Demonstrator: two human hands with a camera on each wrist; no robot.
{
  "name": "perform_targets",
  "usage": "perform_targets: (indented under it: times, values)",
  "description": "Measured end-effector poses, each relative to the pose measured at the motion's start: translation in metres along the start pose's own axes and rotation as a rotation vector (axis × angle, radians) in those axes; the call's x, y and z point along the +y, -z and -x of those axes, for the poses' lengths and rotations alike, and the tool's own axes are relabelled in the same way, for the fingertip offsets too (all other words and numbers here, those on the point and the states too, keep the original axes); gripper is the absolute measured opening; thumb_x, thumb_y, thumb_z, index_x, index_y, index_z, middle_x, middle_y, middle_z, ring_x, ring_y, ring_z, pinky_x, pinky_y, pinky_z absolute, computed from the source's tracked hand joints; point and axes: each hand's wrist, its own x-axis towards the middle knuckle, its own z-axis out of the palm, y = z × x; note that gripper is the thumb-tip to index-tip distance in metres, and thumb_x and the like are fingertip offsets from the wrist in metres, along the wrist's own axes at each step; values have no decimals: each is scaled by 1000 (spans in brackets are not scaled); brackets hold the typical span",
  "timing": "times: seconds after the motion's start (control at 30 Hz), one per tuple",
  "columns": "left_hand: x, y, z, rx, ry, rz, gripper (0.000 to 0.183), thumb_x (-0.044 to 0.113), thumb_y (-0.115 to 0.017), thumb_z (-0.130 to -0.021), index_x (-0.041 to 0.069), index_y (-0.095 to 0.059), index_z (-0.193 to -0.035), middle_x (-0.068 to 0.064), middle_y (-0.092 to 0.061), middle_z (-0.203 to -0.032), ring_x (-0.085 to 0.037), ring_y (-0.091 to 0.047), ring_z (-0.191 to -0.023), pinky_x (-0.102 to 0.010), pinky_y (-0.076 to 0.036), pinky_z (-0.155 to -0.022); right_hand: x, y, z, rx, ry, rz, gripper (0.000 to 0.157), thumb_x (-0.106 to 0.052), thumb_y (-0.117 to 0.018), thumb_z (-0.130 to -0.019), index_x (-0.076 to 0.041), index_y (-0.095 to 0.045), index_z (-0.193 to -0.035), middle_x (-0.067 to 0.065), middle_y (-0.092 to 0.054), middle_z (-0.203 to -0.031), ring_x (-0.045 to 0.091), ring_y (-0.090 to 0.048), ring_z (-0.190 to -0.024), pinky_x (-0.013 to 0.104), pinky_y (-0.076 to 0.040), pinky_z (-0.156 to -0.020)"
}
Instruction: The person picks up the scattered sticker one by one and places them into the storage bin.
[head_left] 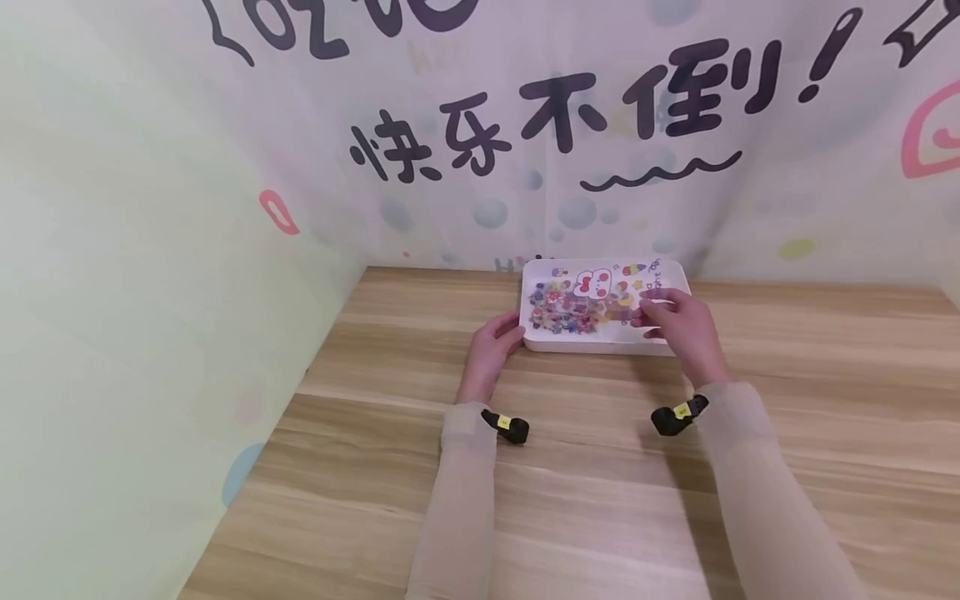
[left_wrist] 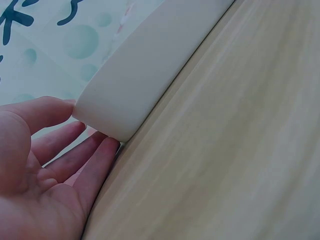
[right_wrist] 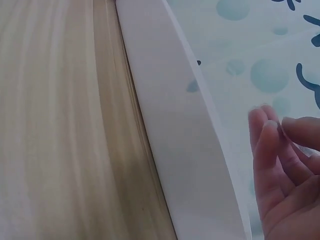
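Observation:
A shallow white tray (head_left: pixel 603 348) with a printed cartoon rabbit stands on the table against the backdrop. Small colourful pieces (head_left: pixel 564 321) lie in its left half, under what looks like clear plastic. My left hand (head_left: pixel 491 346) holds the tray's front left corner; in the left wrist view the thumb is at the rim and the other fingers are at the lower edge. Over the tray's right side, my right hand (head_left: pixel 682 327) pinches a thin, clear plastic thing (right_wrist: pixel 304 149) between thumb and fingers. Most of that thing is hidden or too faint to make out.
The wood-grain table (head_left: pixel 577 483) extends in front of the tray and to both sides. A printed cloth backdrop (head_left: pixel 450 225) hangs right behind the tray, and a pale side wall (head_left: pixel 150 333) borders the table on the left.

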Motion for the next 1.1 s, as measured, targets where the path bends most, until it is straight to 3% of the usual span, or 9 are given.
perform_targets:
  times: [0.27,0.5,0.67,1.1]
  values:
    - [0,-1,3,13,19,-24,38,18,-58,-86,16,-53,-123,-2,-53,-123,-9,-52,-105,-23,-47,-85,-4,-7,-15,-48,4,66,36,-25,-52,-90,-1,-51,-118,19,-62,-99,29,-61,-88,31,-54,-70]
    - [1,-1,3,14,23,-23,38,19,-60,-85,16,-54,-123,1,-55,-119,-8,-53,-103,-22,-47,-85,-2,-14,-24,-111,-38,135,38,-25,-49,-92,-1,-48,-121,18,-61,-102,30,-60,-92,36,-52,-76]
    - [0,-1,3,9,13,0,38,16,-59,-86,14,-54,-123,-3,-54,-121,-10,-53,-104,-22,-47,-85,1,-21,-27,-157,-42,143,40,-26,-47,-93,0,-46,-123,18,-60,-104,30,-59,-93,34,-52,-76]
    - [-2,0,2,14,-7,0,40,17,-60,-85,11,-52,-124,-4,-54,-121,-10,-53,-104,-22,-47,-84,3,-23,-35,-183,-93,238,37,-24,-49,-92,1,-47,-120,18,-60,-102,25,-60,-87,32,-53,-74]
